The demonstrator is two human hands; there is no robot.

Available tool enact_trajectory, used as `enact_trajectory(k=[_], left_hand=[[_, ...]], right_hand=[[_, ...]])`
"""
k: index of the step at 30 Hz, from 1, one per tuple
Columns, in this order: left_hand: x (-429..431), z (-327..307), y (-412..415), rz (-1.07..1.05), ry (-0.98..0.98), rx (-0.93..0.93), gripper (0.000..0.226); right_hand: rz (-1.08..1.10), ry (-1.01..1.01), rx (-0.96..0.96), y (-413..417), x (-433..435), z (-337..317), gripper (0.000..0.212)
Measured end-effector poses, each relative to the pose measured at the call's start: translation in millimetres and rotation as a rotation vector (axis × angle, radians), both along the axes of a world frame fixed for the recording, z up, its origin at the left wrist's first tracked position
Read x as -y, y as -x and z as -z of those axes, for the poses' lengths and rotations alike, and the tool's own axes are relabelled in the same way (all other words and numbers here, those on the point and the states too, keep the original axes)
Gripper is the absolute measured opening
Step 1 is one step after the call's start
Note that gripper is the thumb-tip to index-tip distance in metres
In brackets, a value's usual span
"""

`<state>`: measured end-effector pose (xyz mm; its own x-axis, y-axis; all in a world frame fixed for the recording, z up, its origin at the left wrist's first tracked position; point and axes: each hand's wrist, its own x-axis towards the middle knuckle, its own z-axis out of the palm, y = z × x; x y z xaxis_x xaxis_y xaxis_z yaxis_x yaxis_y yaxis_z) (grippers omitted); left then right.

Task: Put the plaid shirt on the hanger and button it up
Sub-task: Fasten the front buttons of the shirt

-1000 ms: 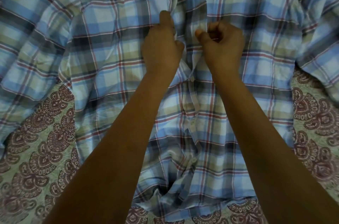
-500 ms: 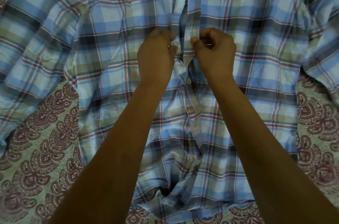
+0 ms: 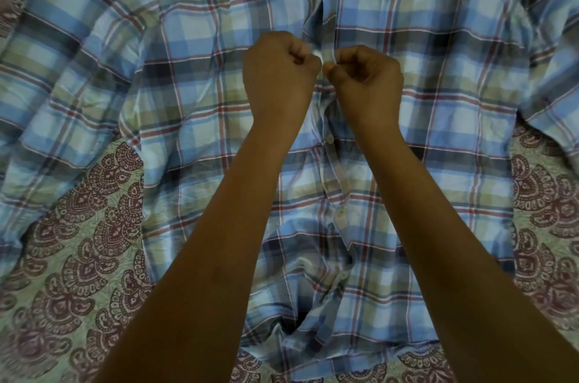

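The plaid shirt [image 3: 423,75], blue, green and red checked, lies spread front-up across the cloth, filling most of the view. Its front placket [image 3: 332,163] runs down the middle, and several white buttons below my hands sit closed. My left hand [image 3: 279,81] pinches the left front edge at mid-chest. My right hand [image 3: 366,84] pinches the right front edge facing it, thumbs nearly touching. A small white button shows between the fingertips. Above my hands the front gapes a little. No hanger is visible.
Under the shirt lies a pale green bedcover [image 3: 78,273] printed with maroon paisley shapes, showing at lower left and at the right edge [image 3: 548,226]. The shirt's sleeves spread out to the left [image 3: 47,84] and upper right [image 3: 557,53].
Both hands have drawn closer together on the placket, thumbs now almost meeting around a button. The view has shifted slightly, so the shirt sits a little lower in the frame.
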<state>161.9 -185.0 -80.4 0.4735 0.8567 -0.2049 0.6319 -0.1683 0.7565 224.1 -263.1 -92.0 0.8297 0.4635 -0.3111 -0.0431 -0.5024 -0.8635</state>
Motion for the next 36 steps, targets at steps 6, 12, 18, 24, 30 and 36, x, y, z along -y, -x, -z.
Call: enact_trajectory(k=[6,12,18,24,30,36], left_hand=[[0,-3,0,0.014,0.024,0.024,0.009],[-4,-6,8,-0.069,0.376,0.21,0.018],[-5,-7,8,-0.086,0.438,0.243,0.015],[-16,-8,7,0.012,0.48,0.179,0.02],[-18,-6,5,0.056,0.443,0.104,0.021],[-5,-12,2,-0.154,0.615,0.217,0.014]], right_hand=[[0.078,-0.139,-0.197,4,0,-6,0.01],[0.073,-0.163,-0.236,3,4,-7,0.018],[0.0,-0.175,-0.359,-4,6,-11,0.025],[-0.027,-0.178,-0.355,-12,1,-5,0.026],[-0.12,-0.067,-0.097,-15,-4,-3,0.015],[-0.285,0.09,0.355,-10,-4,-5,0.014]])
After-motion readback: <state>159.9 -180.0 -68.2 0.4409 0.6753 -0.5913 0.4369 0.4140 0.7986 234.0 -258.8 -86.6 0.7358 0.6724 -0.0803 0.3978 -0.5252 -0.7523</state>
